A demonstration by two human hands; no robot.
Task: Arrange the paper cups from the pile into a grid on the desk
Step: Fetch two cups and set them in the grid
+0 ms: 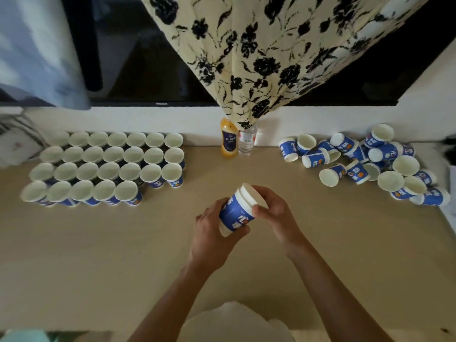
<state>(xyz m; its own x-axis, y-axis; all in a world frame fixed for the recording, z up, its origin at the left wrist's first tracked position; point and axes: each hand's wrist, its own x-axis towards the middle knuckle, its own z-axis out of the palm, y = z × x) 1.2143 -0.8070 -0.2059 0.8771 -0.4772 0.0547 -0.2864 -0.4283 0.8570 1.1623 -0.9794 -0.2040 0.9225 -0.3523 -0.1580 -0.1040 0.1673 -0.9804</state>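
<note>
Left side of the worktop point(246, 169): the grid of paper cups point(106, 166) stood upright, its near row short at the right end. In the centre, the left hand point(212, 233) had its grip wrapped round the base of a nested pair of cups point(238, 213), long axis tilted from near-left to far-right, rims away. The right hand point(274, 218) pinched the top rim, set to pull it free, I'd say. The gap lay left, nearer the left hand; the pile point(370, 164) sat far right.
</note>
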